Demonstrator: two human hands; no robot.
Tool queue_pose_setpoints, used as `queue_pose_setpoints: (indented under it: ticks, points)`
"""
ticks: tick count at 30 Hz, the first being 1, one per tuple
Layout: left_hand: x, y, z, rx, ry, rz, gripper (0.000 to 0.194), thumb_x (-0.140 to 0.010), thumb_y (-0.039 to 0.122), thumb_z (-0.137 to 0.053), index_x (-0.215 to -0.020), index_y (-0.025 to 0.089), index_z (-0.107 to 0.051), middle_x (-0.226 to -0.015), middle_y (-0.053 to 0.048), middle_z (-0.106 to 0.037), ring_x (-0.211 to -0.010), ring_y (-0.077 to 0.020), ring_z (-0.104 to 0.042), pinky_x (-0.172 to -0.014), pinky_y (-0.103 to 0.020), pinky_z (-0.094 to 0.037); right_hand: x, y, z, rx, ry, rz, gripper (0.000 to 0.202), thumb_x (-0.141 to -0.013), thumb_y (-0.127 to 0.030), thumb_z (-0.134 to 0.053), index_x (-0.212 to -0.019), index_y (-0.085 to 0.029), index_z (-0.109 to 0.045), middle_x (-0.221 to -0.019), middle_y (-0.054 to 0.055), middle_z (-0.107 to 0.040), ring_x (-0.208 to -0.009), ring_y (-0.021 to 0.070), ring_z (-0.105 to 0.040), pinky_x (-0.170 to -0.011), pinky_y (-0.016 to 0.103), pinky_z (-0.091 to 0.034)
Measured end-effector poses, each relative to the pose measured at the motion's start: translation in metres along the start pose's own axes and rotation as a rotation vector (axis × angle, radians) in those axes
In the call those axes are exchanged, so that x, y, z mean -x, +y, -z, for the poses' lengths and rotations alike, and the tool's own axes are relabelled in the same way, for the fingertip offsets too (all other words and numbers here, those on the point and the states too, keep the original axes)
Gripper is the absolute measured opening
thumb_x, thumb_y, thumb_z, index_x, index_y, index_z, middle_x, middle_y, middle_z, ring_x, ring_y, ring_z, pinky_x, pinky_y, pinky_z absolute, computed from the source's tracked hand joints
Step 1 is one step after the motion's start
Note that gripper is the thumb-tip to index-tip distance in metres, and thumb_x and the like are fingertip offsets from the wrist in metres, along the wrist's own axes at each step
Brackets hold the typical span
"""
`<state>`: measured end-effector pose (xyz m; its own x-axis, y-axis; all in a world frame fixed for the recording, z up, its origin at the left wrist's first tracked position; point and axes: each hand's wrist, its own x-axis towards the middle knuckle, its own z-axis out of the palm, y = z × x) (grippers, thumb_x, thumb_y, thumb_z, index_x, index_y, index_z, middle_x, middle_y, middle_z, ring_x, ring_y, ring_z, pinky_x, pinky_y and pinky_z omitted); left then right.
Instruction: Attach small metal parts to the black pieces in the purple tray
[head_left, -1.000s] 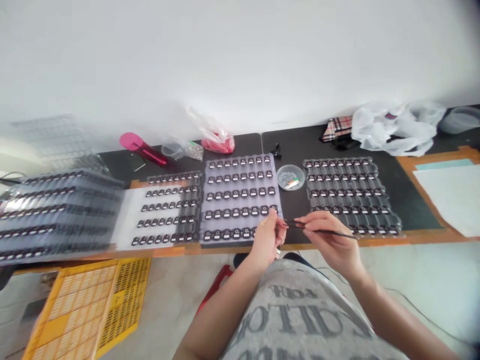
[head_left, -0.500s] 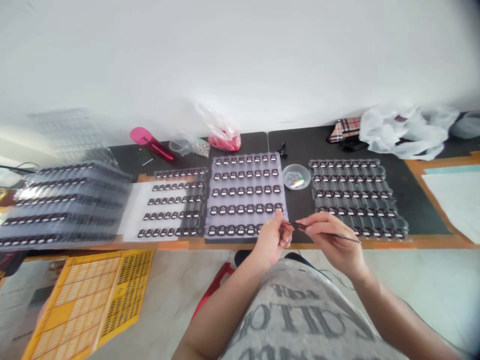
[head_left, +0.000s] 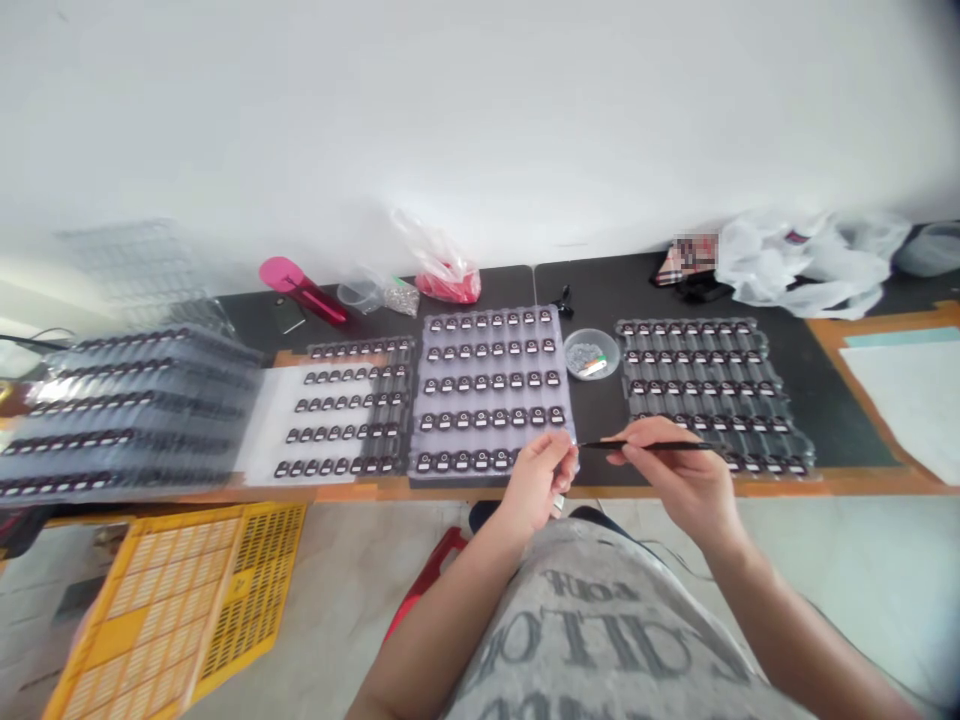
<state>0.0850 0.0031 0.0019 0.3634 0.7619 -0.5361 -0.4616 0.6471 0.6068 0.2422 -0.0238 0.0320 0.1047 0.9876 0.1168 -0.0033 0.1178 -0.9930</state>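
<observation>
My right hand (head_left: pixel 679 485) is closed around slim black tweezers (head_left: pixel 600 445), which lie almost level and point left. Their tip reaches the fingertips of my left hand (head_left: pixel 534 482). That left hand is closed too, with thumb and forefinger pinched together. A small pale bit shows below its fingers, but I cannot make out what it holds. Both hands are over the near table edge, the left one covering the lower right corner of a tray (head_left: pixel 487 400) with rows of small black parts. A round clear dish (head_left: pixel 592 355) of tiny pieces stands beyond the tweezers.
Another tray of black parts (head_left: pixel 697 375) lies right, partly behind my right hand. Left are a tray partly under white sheeting (head_left: pixel 262 420) and stacked trays (head_left: pixel 202 400). Plastic bags (head_left: pixel 817 265) and a pink object (head_left: pixel 300 285) are at the back; a yellow crate (head_left: pixel 180 600) is below.
The tweezers have turned from sloping down to the right to nearly level. My left hand has shifted slightly, and a pale bit now shows beneath its fingers.
</observation>
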Motion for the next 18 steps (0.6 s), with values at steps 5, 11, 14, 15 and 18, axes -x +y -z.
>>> queue_pose_setpoints:
  ticks: [5, 11, 14, 15, 18]
  points:
    - [0.001, 0.001, 0.007, -0.012, -0.073, 0.026, 0.030, -0.070, 0.035, -0.067, -0.064, 0.014, -0.047, -0.052, 0.004, -0.044, -0.039, -0.0020, -0.030, -0.039, -0.018, -0.015, -0.003, 0.000, 0.002, -0.003, -0.080, 0.024, 0.010, -0.077, -0.015, -0.060, -0.083, -0.022, -0.062, -0.089, 0.003, -0.058, -0.077, 0.0157, -0.061, -0.065, 0.031, -0.059]
    - [0.001, 0.001, 0.012, 0.200, -0.150, 0.172, 0.027, -0.072, 0.035, -0.065, -0.070, 0.013, -0.050, -0.053, 0.005, -0.040, -0.041, -0.0030, -0.030, -0.039, -0.018, -0.017, -0.001, -0.003, 0.004, 0.086, -0.106, 0.065, 0.012, -0.076, -0.014, -0.061, -0.083, -0.022, -0.062, -0.093, 0.006, -0.059, -0.085, 0.0187, -0.061, -0.072, 0.034, -0.056]
    - [0.002, 0.002, 0.011, 0.318, -0.119, 0.227, 0.024, -0.072, 0.032, -0.064, -0.072, 0.012, -0.051, -0.054, 0.006, -0.039, -0.042, -0.0032, -0.030, -0.039, -0.017, -0.017, 0.000, -0.006, 0.004, 0.151, -0.136, 0.123, 0.015, -0.076, -0.011, -0.060, -0.084, -0.023, -0.063, -0.095, 0.006, -0.060, -0.088, 0.0196, -0.061, -0.074, 0.035, -0.055]
    - [0.001, 0.003, 0.011, 0.338, -0.107, 0.235, 0.023, -0.073, 0.031, -0.064, -0.072, 0.012, -0.051, -0.053, 0.006, -0.039, -0.042, -0.0032, -0.030, -0.039, -0.017, -0.017, 0.001, -0.007, 0.004, 0.173, -0.153, 0.143, 0.016, -0.076, -0.010, -0.060, -0.085, -0.024, -0.063, -0.095, 0.006, -0.060, -0.088, 0.0198, -0.061, -0.073, 0.035, -0.055]
    - [0.002, 0.003, 0.009, 0.373, -0.088, 0.240, 0.021, -0.073, 0.029, -0.063, -0.071, 0.012, -0.051, -0.053, 0.006, -0.038, -0.041, -0.0032, -0.030, -0.039, -0.017, -0.017, 0.000, -0.008, 0.004, 0.226, -0.185, 0.174, 0.019, -0.076, -0.008, -0.059, -0.085, -0.024, -0.063, -0.096, 0.005, -0.060, -0.088, 0.0199, -0.061, -0.074, 0.035, -0.053]
